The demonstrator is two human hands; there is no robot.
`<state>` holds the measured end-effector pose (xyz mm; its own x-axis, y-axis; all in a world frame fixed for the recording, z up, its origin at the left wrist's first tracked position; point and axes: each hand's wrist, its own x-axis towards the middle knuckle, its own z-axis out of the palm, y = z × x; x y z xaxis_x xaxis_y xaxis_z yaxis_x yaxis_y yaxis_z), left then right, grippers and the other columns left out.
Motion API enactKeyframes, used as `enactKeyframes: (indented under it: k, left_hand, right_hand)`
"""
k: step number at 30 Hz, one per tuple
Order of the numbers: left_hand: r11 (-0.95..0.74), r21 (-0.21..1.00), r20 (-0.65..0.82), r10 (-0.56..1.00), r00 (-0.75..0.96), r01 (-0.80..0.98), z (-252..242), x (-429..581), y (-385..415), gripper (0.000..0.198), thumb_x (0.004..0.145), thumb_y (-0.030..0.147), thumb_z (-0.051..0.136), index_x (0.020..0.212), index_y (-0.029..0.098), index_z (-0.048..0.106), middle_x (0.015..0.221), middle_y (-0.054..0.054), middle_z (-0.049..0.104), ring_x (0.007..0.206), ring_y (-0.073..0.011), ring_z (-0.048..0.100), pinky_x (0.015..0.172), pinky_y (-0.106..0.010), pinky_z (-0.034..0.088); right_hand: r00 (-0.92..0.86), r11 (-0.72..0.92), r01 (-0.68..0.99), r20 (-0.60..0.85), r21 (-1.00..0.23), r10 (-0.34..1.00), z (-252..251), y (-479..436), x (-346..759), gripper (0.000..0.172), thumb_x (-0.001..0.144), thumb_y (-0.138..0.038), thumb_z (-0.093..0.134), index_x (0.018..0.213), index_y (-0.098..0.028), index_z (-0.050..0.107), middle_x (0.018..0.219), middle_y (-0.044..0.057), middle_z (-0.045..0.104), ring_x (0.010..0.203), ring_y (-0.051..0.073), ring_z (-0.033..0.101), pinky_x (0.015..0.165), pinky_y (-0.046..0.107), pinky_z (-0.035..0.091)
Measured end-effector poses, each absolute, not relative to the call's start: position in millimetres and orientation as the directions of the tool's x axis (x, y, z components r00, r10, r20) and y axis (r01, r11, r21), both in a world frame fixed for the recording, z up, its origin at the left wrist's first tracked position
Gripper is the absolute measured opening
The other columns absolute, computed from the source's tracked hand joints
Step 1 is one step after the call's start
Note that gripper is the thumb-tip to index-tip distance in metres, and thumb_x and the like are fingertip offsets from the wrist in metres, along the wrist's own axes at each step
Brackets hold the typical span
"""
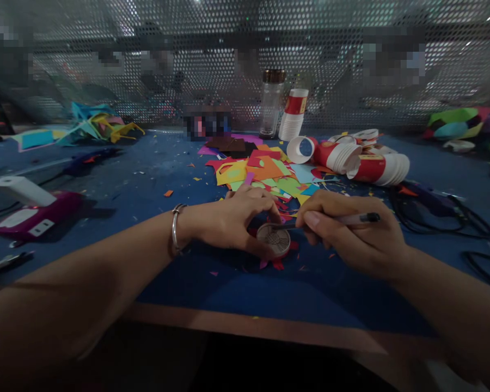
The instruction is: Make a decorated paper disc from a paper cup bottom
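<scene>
A round pale disc [273,240] with a dark line pattern on its face lies low on the blue table. Small red paper pieces [278,264] stick out around its edge. My left hand [245,218], a silver bangle on its wrist, curls round the disc's left side, with thumb and fingers against it. Between the closed fingers of my right hand [351,228] is a pen [357,218] with a black end. Its tip points left, onto or just above the disc's face; I cannot tell whether it touches. Just behind both hands lie coloured paper scraps [265,171].
Stacked red-and-white paper cups [371,167] lie on their sides at right, near black cables [436,231]. Behind them stand a clear bottle [270,106] and an upright cup stack [293,117]. A purple power strip [36,218] sits at left. Perforated metal mesh [212,71] borders the back.
</scene>
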<state>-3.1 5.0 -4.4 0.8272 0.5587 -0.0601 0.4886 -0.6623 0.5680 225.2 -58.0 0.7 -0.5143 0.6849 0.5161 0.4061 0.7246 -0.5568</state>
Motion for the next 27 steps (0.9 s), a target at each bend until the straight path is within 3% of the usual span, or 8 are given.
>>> enactKeyframes:
  k: [14,27]
  left_hand:
    - [-0.667,0.569,-0.062,0.548,0.834,0.481,-3.9,-2.5,5.0,0.053,0.076,0.058,0.083,0.113,0.025,0.066,0.129,-0.009,0.057,0.129,-0.0333,0.044,0.112,-0.053,0.036]
    - [-0.663,0.561,-0.071,0.558,0.827,0.496,-3.8,-2.0,5.3,0.053,0.075,0.055,0.084,0.114,0.026,0.065,0.134,-0.008,0.057,0.135,-0.0334,0.041,0.119,-0.054,0.029]
  right_hand:
    - [-0.53,0.737,0.393,0.519,-0.55,0.671,1.0,-58.7,222.8,0.023,0.099,-0.013,0.05,0.079,-0.021,0.059,0.06,-0.004,0.059,0.047,0.008,0.048,0.045,0.023,0.039]
    - [-0.52,0.737,0.405,0.527,-0.541,0.672,1.5,-58.6,224.7,0.023,0.1,-0.015,0.051,0.08,-0.02,0.06,0.06,-0.003,0.06,0.046,0.008,0.05,0.043,0.023,0.04]
